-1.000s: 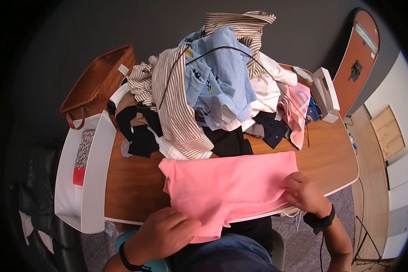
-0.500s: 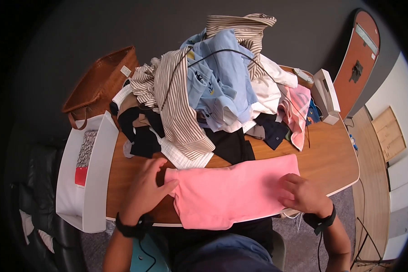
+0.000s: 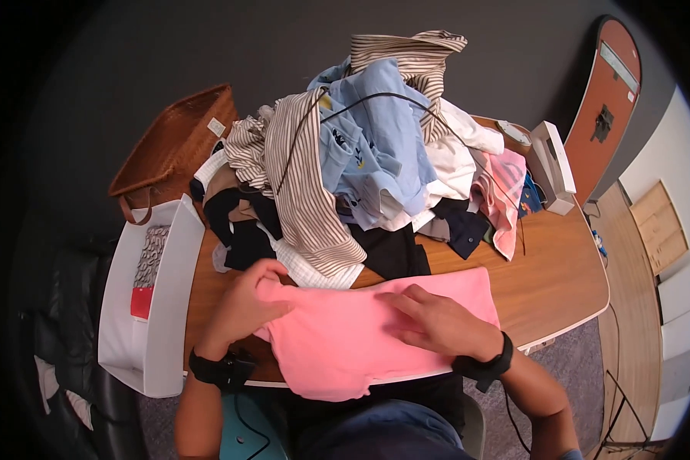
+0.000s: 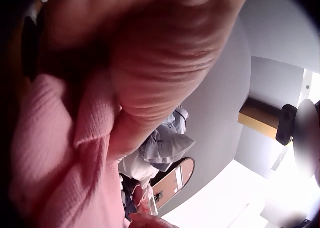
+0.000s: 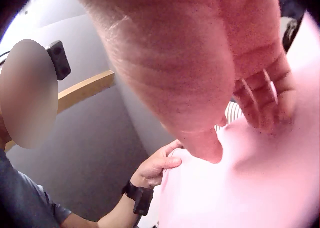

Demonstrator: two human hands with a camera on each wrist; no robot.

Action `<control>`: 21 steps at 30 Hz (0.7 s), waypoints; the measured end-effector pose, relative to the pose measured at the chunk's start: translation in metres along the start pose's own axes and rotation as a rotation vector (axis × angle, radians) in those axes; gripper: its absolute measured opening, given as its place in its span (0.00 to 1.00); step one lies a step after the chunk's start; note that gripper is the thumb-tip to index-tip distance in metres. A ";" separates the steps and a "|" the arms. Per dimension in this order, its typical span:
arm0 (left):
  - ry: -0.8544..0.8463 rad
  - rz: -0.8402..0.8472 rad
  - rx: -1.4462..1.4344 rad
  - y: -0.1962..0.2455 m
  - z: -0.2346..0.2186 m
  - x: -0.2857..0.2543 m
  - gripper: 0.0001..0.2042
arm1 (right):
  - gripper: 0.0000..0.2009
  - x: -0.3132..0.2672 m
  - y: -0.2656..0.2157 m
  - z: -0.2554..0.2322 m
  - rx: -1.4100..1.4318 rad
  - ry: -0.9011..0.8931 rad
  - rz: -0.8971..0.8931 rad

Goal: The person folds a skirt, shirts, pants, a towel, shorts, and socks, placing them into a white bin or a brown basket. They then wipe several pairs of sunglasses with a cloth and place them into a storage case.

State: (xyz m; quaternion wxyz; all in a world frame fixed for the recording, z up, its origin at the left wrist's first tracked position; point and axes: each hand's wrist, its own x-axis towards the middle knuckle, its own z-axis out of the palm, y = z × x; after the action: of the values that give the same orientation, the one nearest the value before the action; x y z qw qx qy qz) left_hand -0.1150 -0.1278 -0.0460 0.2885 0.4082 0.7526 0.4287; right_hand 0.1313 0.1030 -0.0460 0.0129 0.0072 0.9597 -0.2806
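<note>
A folded pink garment (image 3: pixel 337 337) lies along the near edge of the wooden table, its lower part hanging over the rim. At its left end my left hand (image 3: pixel 241 307) pinches the cloth between thumb and fingers; in the left wrist view the pink fabric (image 4: pixel 95 138) bunches up beside the thumb. My right hand (image 3: pixel 445 322) rests over the garment's middle right, fingers extended toward the left. The right wrist view shows those fingertips (image 5: pixel 265 118) on the pink surface, loosely bent and holding no fold.
Behind the garment rises a heap of clothes with a striped shirt (image 3: pixel 303 184) and a light blue shirt (image 3: pixel 387 138). A white box (image 3: pixel 165 307) stands at the table's left, near a brown woven basket (image 3: pixel 172 142). Another white box (image 3: pixel 552 165) is at the back right.
My left hand went from the garment's near lower edge up to its left end and took hold there. My right hand slid from the right end toward the middle.
</note>
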 end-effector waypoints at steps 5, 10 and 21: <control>0.071 -0.152 -0.004 -0.011 -0.010 0.003 0.23 | 0.29 0.028 0.010 0.028 -0.102 0.062 -0.051; -0.012 -0.268 -0.064 -0.013 -0.008 0.001 0.20 | 0.28 0.026 0.013 0.031 -0.164 0.050 -0.027; -0.371 -0.026 -0.906 0.109 0.100 0.039 0.20 | 0.38 -0.047 0.028 -0.013 1.462 -0.085 0.083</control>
State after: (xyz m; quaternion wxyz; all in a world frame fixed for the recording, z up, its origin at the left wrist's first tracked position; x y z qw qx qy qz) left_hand -0.0161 -0.0209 0.0000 0.5718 0.3017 0.4311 0.6295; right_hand 0.1784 0.1331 -0.0483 0.0526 0.0394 0.5251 -0.8485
